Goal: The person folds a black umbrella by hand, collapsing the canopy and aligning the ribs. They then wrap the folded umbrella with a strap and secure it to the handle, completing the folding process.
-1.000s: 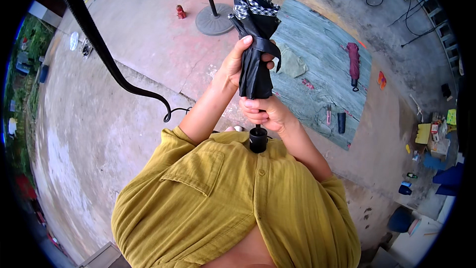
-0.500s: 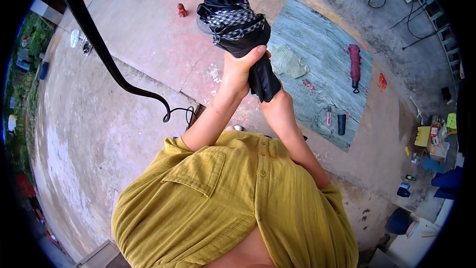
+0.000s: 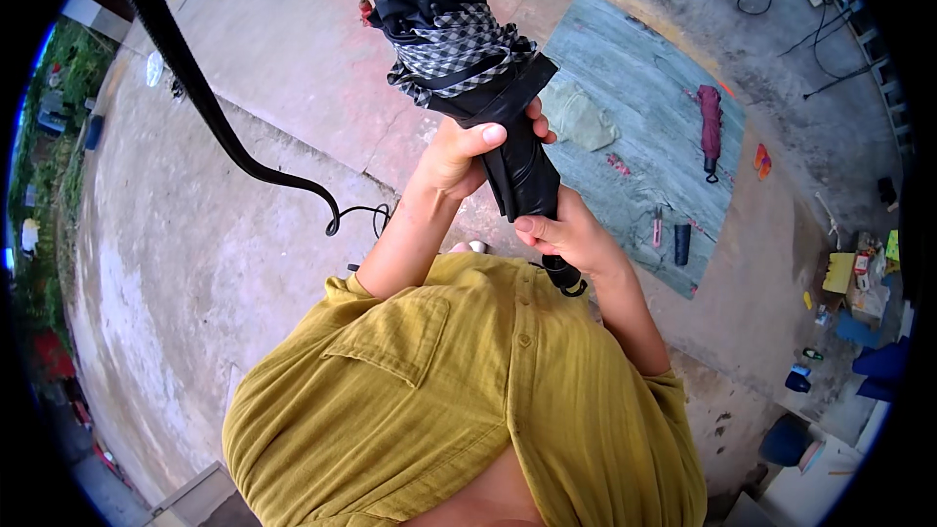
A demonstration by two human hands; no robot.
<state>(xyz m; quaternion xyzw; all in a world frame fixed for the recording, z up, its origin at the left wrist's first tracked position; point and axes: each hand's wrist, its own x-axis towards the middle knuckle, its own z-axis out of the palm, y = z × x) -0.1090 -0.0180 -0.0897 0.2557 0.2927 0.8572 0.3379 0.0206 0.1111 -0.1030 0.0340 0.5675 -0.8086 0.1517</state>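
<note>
- Your left hand point(image 3: 459, 151) was wrapped round the upper part of a folded black umbrella point(image 3: 478, 68), thumb across the front, fingers curled tight on the bunched cloth just below the checked panel.
- Your right hand point(image 3: 571, 234) gripped lower down by the handle end, fingers closed round the shaft; the black handle knob point(image 3: 564, 278) poked out beneath, close to your olive shirt point(image 3: 459, 381).
- The umbrella was held up in front of your chest, tilted, canopy end away from you, over the concrete floor point(image 3: 244, 234).
- Risk, as I judged it: loose folds at the top weren't strapped, so cloth could've slipped out of your left grip & flopped open.
- Risk: fingertips sat near ribs/slider; a sudden spring could've pinched them.
- Risk: handle end near your body could've jabbed you if pushed hard.
- A grey mat point(image 3: 644, 117) w/ a second, maroon umbrella point(image 3: 710, 127) lay well apart.
</note>
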